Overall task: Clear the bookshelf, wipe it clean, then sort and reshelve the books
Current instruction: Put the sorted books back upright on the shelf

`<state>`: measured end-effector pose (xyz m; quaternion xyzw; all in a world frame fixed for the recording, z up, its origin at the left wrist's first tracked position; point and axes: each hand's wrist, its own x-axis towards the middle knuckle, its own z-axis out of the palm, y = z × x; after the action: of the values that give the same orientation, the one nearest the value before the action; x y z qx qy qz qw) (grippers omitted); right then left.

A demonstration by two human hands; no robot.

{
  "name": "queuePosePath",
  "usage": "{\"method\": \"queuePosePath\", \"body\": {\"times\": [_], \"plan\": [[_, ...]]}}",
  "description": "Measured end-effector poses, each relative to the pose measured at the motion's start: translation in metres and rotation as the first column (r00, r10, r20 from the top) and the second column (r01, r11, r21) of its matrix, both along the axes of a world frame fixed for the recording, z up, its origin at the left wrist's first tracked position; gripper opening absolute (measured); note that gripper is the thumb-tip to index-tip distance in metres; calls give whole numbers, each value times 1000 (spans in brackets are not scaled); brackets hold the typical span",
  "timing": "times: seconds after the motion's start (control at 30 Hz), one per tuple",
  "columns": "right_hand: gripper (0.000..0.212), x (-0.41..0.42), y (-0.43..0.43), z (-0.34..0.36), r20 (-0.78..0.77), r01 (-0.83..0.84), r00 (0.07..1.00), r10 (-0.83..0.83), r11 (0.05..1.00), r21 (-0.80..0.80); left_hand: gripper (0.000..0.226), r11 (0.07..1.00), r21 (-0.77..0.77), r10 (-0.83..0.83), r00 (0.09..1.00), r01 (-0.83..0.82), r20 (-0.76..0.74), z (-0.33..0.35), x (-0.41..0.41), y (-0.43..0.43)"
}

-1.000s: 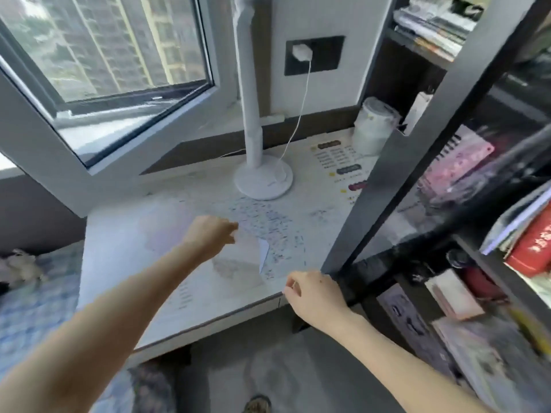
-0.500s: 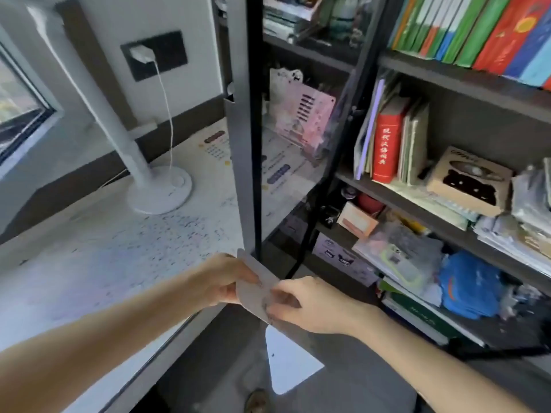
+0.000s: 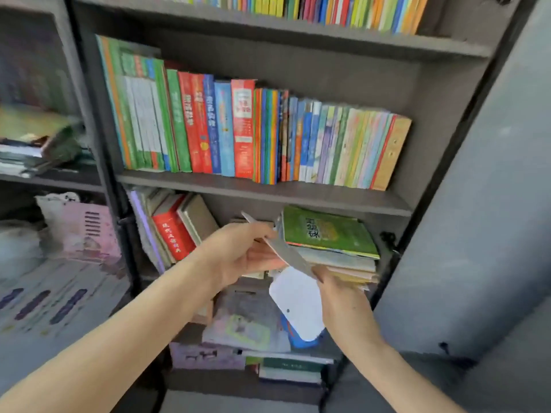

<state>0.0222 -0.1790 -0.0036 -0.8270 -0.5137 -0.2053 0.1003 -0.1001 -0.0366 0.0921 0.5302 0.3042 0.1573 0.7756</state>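
Both hands hold a thin grey-white wipe sheet (image 3: 286, 253) in front of the dark bookshelf (image 3: 268, 189). My left hand (image 3: 238, 251) grips its upper end. My right hand (image 3: 337, 290) pinches its lower end, and a white flap (image 3: 298, 305) hangs below. Behind the sheet lies a flat stack of books topped by a green book (image 3: 325, 231). A red book (image 3: 173, 234) leans among others at the left of the same shelf. A full row of upright colourful books (image 3: 253, 132) fills the shelf above.
An open grey cabinet door (image 3: 477, 204) stands close on the right. Lower shelves hold flat books and a blue object (image 3: 295, 338). The left compartment holds a pink item (image 3: 86, 228) and stacked papers. Another row of books (image 3: 328, 7) lines the top shelf.
The view swung from the desk and lamp to the bookshelf. My left hand lifted the sheet off the desk, my right hand joined it, and both carried it up before the middle shelves.
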Motion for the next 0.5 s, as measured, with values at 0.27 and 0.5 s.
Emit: {"method": "queuePosePath", "body": {"times": [0.27,0.5], "plan": [[11,97,-3,63,-181,294,955,-234,815,500,48,884,463,-142,982,69,123,69,121,-4],[9,181,32,84,-345,529,844,-411,527,665,14,-85,985,-123,983,-149,138,46,228,75]]}}
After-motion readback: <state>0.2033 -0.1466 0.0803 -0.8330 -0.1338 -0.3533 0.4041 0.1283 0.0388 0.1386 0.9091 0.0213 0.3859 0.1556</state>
